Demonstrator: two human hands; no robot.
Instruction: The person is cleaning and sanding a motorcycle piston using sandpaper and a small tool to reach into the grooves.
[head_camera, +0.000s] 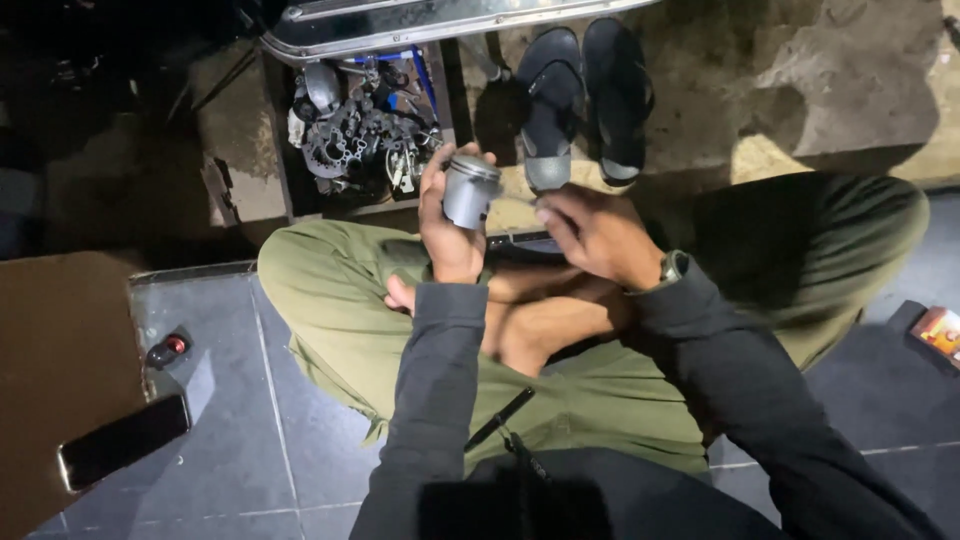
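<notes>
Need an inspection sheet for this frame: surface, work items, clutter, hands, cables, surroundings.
Surface: dark tiled floor; person sits cross-legged on it in green trousers.
Job's things: grey metal piston, upright, raised above the knees.
Clutter: tray of metal engine parts ahead; pair of dark sandals beside it; phone and a small dark item with red tip on the floor to the left; small orange box at the right edge.
Hands: left hand has a grip on the piston; right hand close beside it, empty, apart from the piston; watch on that wrist.
Cables: blue wires in the tray.
Surroundings: dim light; rough bare ground beyond the tiles.
</notes>
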